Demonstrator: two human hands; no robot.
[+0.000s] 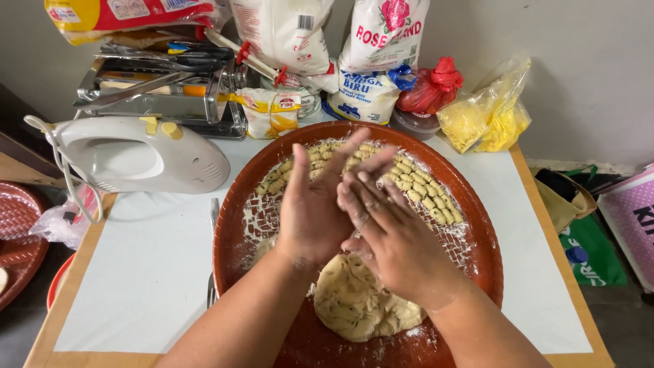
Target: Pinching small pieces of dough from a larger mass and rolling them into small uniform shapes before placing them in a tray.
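Two hands meet palm to palm above a round brown tray [477,225]. The left hand [310,204] stands nearly flat, fingers straight and pointing away from the person; the right hand [388,232] lies across it, fingers stretched over the left palm. Whether anything is pressed between the palms cannot be told, as the gap is hidden.

Just below the wrists, on the near part of the tray, lies a lump of pale dough [357,303], with flour dusted around it. Beyond the fingertips, along the far curve of the tray, sit rows of small ridged dough pieces [426,194], close together.

The tray rests on a white surface [157,266] with a tan edge. To the left lies a white hand mixer [136,153] on its side, and behind it a metal pasta roller [163,88]. Against the wall at the back stand white flour bags [371,61], a tied red bag [432,85] and a yellow bag [487,112].
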